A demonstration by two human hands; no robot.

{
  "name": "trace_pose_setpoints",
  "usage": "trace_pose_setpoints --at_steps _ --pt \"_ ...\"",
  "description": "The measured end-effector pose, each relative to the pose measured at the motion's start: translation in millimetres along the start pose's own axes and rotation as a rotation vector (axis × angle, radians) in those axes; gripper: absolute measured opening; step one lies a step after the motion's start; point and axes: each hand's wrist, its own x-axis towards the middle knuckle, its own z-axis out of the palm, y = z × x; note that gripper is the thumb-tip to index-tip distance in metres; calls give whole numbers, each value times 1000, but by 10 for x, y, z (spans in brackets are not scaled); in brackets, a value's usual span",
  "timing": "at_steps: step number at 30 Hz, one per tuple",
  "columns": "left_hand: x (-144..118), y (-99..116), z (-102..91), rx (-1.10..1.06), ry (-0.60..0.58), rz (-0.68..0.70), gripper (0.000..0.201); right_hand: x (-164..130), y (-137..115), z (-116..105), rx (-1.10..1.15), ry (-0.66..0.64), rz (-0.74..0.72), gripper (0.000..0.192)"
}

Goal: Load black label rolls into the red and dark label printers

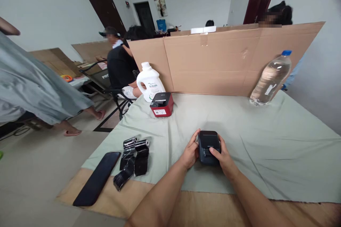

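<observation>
Both hands are around a small black portable label printer (209,148) above the pale green cloth (213,113). My left hand (190,151) grips its left side, fingers along the edge. My right hand (226,159) holds the right side, with the thumb lying on the front of its top. To the left, several black film-wrapped rolls (141,161) lie in a loose cluster. A dark flat slab (97,179), like a phone or power bank, rests beside them near the table's left edge. Farther back sits a red and black boxy device (162,105) with a white label.
A white jug (150,83) stands behind the red device. A large clear bottle with a blue cap (271,78) leans at the back right. An upright cardboard panel (213,60) borders the table's far side. A seated person (121,64) and a walking person (34,78) are at left.
</observation>
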Motion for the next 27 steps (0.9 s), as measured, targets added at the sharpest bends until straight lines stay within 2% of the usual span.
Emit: trace_pose_setpoints --at_steps 10,17,20,23,27 --pt "22 -39 -39 53 -1 5 78 23 96 -68 60 -31 -7 87" --pt "42 -57 -74 52 -2 11 71 36 -9 -114 21 -33 -73 67" --pt "17 -42 -59 52 1 1 71 62 -53 -124 -44 30 -144 53" --pt "-15 -63 -62 99 -50 -6 69 95 -79 -155 -94 140 -186 40" --pt "-41 -133 -100 180 -132 -23 65 143 -74 -220 -134 235 -149 42"
